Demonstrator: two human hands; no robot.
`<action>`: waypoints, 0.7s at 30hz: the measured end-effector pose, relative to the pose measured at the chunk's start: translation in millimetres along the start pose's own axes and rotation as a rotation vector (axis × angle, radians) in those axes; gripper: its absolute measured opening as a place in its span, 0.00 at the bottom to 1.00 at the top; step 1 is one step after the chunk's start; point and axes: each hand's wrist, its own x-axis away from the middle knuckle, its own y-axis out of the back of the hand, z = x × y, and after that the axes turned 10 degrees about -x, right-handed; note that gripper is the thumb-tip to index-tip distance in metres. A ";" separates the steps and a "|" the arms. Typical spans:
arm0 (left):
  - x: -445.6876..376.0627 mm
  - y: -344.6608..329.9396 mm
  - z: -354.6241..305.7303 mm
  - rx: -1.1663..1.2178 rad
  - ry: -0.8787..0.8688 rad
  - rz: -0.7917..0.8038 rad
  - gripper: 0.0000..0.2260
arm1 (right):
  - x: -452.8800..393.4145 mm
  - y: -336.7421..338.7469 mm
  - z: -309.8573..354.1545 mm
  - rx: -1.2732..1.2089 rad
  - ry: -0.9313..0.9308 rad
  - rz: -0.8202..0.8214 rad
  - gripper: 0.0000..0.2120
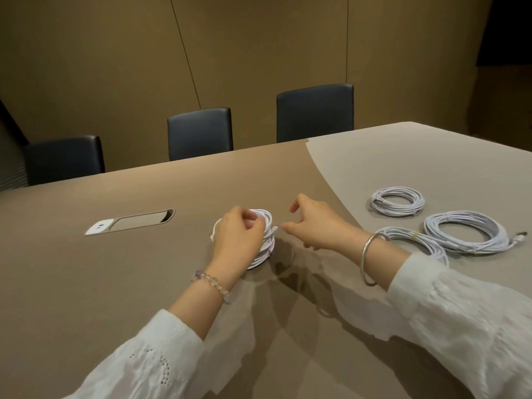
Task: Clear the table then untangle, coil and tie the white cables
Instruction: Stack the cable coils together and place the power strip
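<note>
A white cable coil [266,240] stands tilted on the brown table [144,269] at the centre. My left hand [237,237] grips it from the near side, fingers curled over its top. My right hand [312,224] is just to the right of the coil and pinches a thin white end at the coil's side between thumb and finger, the other fingers raised. Three more white coils lie flat to the right: a far coil [397,200], a near coil [417,243] partly behind my right wrist, and a large coil [466,232] with a plug end at its right.
A recessed power socket panel [129,223] is set in the table to the left of my hands. Three dark chairs [200,133] stand along the table's far edge. A lighter section of tabletop [431,156] carries the coils.
</note>
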 end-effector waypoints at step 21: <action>46.1 -130.0 -131.3 -0.019 0.022 0.663 0.14 | 106.4 116.8 -124.4 0.346 -0.421 -0.199 0.22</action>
